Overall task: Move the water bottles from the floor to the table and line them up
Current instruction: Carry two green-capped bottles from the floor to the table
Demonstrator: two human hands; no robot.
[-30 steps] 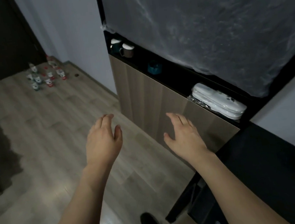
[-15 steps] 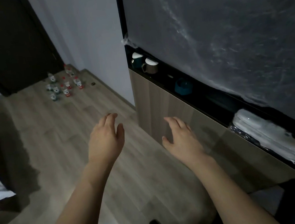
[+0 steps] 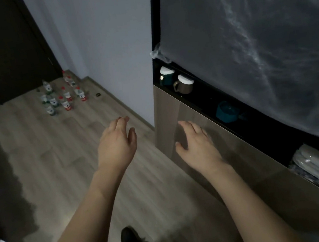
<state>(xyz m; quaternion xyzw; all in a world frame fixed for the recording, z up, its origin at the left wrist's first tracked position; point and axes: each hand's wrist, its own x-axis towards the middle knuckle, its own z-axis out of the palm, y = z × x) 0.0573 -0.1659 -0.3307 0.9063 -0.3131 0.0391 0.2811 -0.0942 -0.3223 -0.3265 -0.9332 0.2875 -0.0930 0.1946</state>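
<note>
Closer now, water bottles (image 3: 60,96) cluster on wooden floor (image 3: 40,164) by dark door (image 3: 3,45)

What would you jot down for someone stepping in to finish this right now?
Left hand: open, holds nothing.
Right hand: open, holds nothing, in front of the cabinet.
Bottles: all clustered upright on the floor by the dark door, well ahead of both hands.
Done: none lifted in this view; no table visible.
Left: walk over, carry the bottles to the table, line them up.
</note>
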